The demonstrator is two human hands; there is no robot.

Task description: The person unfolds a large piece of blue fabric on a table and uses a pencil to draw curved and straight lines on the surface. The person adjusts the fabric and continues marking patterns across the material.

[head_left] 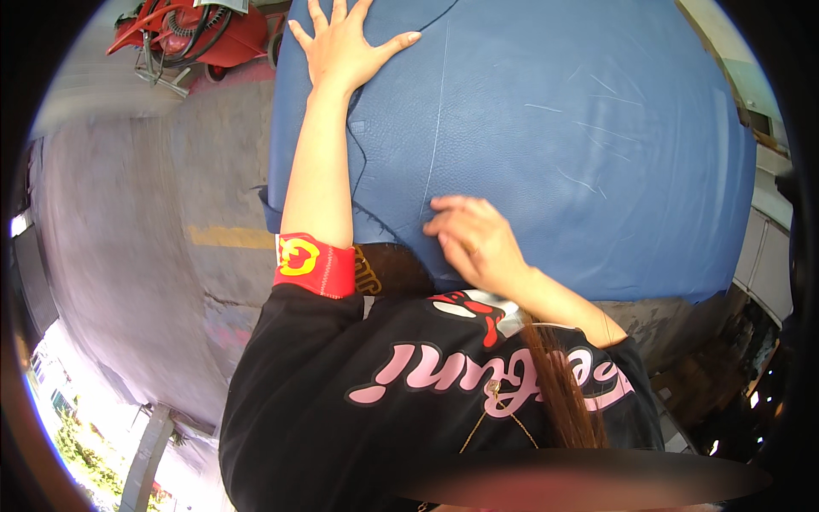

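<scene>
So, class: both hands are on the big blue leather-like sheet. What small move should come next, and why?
Probably sweep the right hand outward along the blue leather-like sheet to smooth it: the left hand lies spread flat, pinning the far part, while the right hand's fingers curl at the near edge beside a chalk-like line.

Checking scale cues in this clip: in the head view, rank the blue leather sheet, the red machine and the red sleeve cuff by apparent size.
1. blue leather sheet, by far the largest.
2. red machine, though it is farther away and cut off at the edge.
3. red sleeve cuff, the smallest.
</scene>
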